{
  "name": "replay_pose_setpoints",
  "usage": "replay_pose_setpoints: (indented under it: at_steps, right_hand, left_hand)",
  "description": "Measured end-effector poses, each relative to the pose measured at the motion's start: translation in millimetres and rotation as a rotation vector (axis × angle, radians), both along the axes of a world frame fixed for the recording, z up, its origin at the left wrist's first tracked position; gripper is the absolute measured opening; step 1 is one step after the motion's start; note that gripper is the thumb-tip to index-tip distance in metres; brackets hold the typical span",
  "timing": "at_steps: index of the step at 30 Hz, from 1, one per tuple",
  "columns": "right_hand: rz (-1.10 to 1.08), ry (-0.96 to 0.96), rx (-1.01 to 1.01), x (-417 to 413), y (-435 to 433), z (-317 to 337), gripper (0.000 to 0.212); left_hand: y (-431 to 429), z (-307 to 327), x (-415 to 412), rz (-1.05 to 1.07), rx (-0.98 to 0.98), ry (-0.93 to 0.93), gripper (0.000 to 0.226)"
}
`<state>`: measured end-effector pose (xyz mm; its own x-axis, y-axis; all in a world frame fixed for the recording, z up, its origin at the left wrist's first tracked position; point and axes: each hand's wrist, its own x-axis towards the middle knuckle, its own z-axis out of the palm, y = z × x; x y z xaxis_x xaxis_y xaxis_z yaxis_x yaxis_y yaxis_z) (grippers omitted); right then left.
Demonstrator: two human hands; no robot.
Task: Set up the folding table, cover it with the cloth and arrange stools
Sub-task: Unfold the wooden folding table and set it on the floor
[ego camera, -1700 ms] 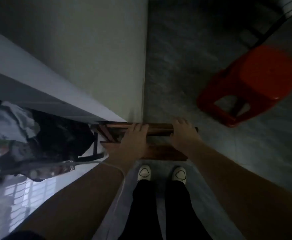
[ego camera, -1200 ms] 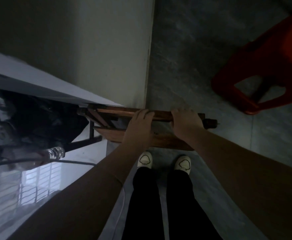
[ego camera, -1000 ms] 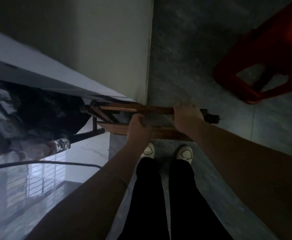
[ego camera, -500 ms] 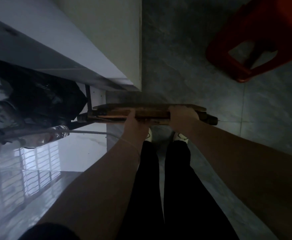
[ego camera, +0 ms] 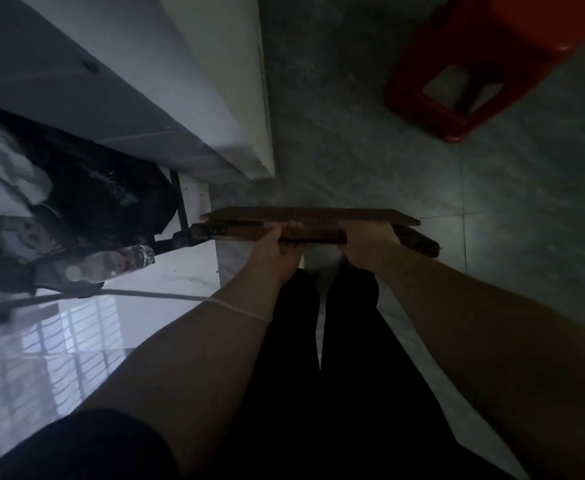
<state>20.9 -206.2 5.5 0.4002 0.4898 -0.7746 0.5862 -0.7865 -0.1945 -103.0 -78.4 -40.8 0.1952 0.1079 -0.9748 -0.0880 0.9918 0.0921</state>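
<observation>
The folded table [ego camera: 311, 215] is held edge-on at centre. The left hand [ego camera: 277, 249] and right hand [ego camera: 367, 247] each curl their fingers, pressed together, round its wooden rail. Grey tiled floor [ego camera: 353, 150] lies below, with a white wall [ego camera: 214, 81] at 11 o'clock and a red stool [ego camera: 491, 64] at 1 o'clock.

Dim home interior, grey tiled floor [ego camera: 353, 140], red plastic stool [ego camera: 512, 32]
</observation>
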Motion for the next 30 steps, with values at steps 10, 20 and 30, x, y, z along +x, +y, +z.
replay_pose_setpoints:
  at_steps: [10, 20, 30]
  right_hand:
    - [-0.310, -0.007, -0.037, -1, -135, 114, 0.043]
    - [-0.646, 0.050, 0.074, -29, -337, 169, 0.027]
    - [-1.319, 0.224, 0.450, -87, -567, 218, 0.024]
  left_hand:
    - [-69, 115, 38, -0.644, -0.007, -0.246, 0.012]
    - [-250, 176, 102, -1.180, 0.171, -0.359, 0.012]
    - [-520, 217, 141, -1.520, 0.358, -0.554, 0.022]
